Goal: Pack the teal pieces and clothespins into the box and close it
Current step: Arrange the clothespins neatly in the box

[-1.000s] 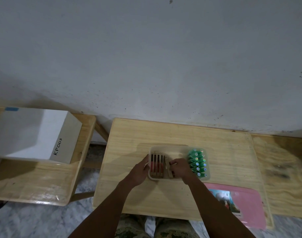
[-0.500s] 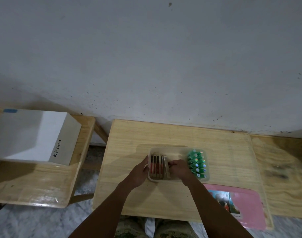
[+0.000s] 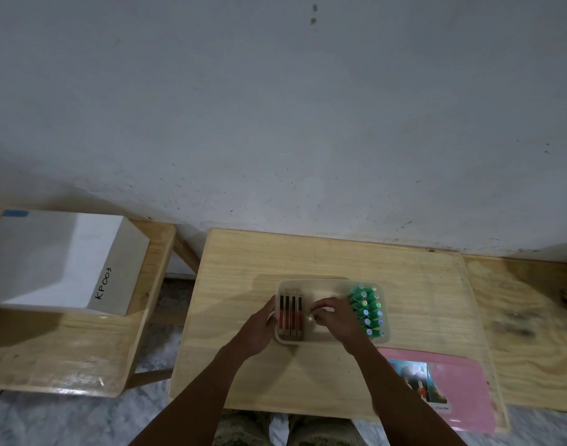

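A translucent box (image 3: 327,284) stands on the wooden table (image 3: 420,284). In its left end lie several wooden clothespins (image 3: 290,317) side by side, part red. Along its right end stands a double row of teal pieces (image 3: 366,309). My left hand (image 3: 259,329) grips the box's left wall. Over the middle of the box, just right of the clothespins, my right hand (image 3: 335,318) has its fingertips curled together at a small pale spot. Whether those fingers pinch a clothespin is unclear.
A pink lid (image 3: 449,391) with a picture label lies at the table's front right corner. A white carton (image 3: 60,262) marked KP003 sits on the bench to the left. Another wooden surface (image 3: 533,317) adjoins on the right, and the wall runs behind.
My right hand brought a tilted clothespin upright against the row, then shifted slightly right. The left hand stayed on the box wall.
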